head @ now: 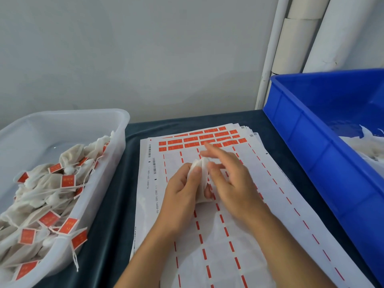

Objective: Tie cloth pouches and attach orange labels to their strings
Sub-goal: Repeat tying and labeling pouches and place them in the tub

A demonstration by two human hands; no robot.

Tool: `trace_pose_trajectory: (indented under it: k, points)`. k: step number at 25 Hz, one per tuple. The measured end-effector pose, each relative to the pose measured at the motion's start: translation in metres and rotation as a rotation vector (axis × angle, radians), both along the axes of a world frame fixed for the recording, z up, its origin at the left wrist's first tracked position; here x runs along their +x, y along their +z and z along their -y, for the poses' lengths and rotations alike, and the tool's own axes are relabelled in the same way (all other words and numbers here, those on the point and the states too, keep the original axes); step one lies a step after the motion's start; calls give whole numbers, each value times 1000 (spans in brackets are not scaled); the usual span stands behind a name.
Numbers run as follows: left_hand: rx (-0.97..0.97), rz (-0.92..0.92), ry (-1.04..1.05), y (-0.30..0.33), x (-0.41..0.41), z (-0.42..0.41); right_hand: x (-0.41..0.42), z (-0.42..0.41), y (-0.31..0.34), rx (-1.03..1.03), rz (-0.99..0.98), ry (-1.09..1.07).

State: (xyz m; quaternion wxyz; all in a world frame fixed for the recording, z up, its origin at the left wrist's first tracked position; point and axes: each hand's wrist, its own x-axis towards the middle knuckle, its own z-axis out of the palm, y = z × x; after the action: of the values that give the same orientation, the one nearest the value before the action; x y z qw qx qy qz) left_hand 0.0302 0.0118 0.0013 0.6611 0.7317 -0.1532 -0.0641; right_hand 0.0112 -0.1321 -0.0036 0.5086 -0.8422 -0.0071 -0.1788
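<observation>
Head view: small white cloth pouch sits at frame centre, held just above the stack of white label sheets w/ red dashed lines. Its long axis runs roughly near-to-far, gathered neck pointing away from the person. Left hand grips the pouch body, thumb pressed over the top, fingers curled round the underside. Right hand lies beside and partly over the pouch on its right; fingers mostly straight and relaxed, index pointing toward the remaining orange rectangular stickers at the sheets' far end. Whether the right thumb pinches the string can't be told; it's hidden behind the pouch.

Judgement: the stickers lie directly ahead of the right fingertips, so the right hand is nearer for peeling one, while the left keeps the pouch.

String not visible; pouch's lower end hidden by both hands, right hand motion-blurred. Translucent plastic tub at left holds finished pouches w/ orange tags. Blue plastic crate at right, cut off by the frame edge, holds white cloth that's hard to make out. Dark teal tablecloth underneath.
</observation>
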Motion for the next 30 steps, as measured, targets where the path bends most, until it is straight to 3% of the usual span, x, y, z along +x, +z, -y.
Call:
trace_pose_trajectory:
  k: [4, 8, 16, 25, 30]
  points:
    - [9, -6, -50, 0, 0, 1, 1, 3, -1, 31, 20, -61]
    - [14, -146, 1, -2, 0, -4, 2, 3, -3, -2, 95, -196]
    - [150, -28, -69, -1, 3, 4, 3, 7, -5, -143, 223, -502]
    - [93, -123, -185, 4, 2, -2, 3, 2, -4, -115, 283, -449]
    - [-85, -150, -40, 6, 2, -13, 5, 1, -9, -232, 198, -400]
